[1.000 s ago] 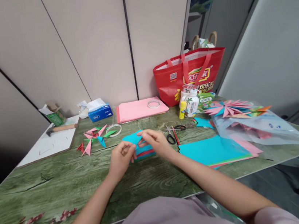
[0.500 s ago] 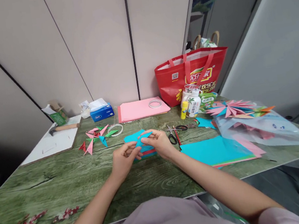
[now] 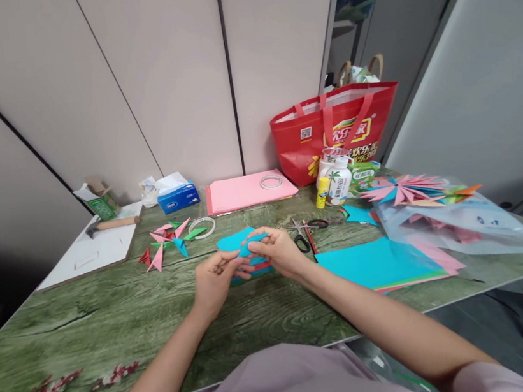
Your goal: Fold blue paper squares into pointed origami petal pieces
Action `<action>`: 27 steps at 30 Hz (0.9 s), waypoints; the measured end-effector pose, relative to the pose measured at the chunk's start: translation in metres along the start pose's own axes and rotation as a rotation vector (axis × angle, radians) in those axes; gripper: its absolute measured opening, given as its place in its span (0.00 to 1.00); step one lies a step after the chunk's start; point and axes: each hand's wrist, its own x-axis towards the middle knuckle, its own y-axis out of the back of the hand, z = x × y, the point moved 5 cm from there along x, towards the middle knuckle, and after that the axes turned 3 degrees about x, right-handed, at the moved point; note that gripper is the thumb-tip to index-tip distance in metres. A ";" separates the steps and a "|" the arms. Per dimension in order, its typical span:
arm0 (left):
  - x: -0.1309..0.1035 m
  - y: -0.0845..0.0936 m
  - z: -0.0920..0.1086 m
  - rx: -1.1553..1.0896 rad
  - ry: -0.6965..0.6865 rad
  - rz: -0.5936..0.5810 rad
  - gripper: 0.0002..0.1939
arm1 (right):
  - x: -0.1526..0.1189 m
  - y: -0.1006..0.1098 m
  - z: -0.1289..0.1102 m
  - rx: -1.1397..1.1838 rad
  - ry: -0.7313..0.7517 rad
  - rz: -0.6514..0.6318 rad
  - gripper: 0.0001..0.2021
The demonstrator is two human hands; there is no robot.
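Between my two hands is a small folded piece of blue paper. My left hand pinches its left end between thumb and finger. On the other side, my right hand grips the right end, thumb on top. Beneath the hands lies a stack of coloured paper, blue on top with red showing lower down, partly hidden by my fingers. Folded pointed paper pieces in pink, green, red and blue lie to the left, beside a roll of tape.
Scissors, a red pencil and blue sheets lie to the right. Behind stand a glue stick, a white bottle and a red bag. A hammer rests on a white board at the left.
The folded blue paper has been tilted and looks narrower between my fingers. My left fingers have shifted slightly along it; my right hand has barely moved.
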 end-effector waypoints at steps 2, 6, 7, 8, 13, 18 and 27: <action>0.000 0.001 0.000 0.016 -0.004 -0.005 0.10 | 0.001 0.000 0.001 -0.008 -0.013 -0.006 0.13; 0.002 -0.001 -0.001 0.018 0.001 -0.076 0.10 | 0.000 0.001 -0.001 -0.084 0.021 0.008 0.12; 0.003 -0.002 -0.002 0.026 0.014 -0.109 0.10 | 0.000 0.001 -0.001 -0.121 0.029 0.013 0.12; 0.003 -0.004 -0.002 0.040 0.032 -0.146 0.11 | -0.001 0.001 -0.001 -0.162 0.035 0.017 0.11; 0.002 -0.009 -0.005 0.133 0.111 -0.240 0.12 | -0.003 -0.001 0.002 -0.271 0.013 -0.019 0.12; 0.001 -0.006 -0.004 0.175 0.055 -0.207 0.13 | -0.002 -0.003 -0.003 -0.311 0.108 -0.040 0.11; -0.004 -0.009 -0.002 0.183 0.056 -0.212 0.15 | -0.003 -0.002 -0.006 -0.333 0.145 0.024 0.09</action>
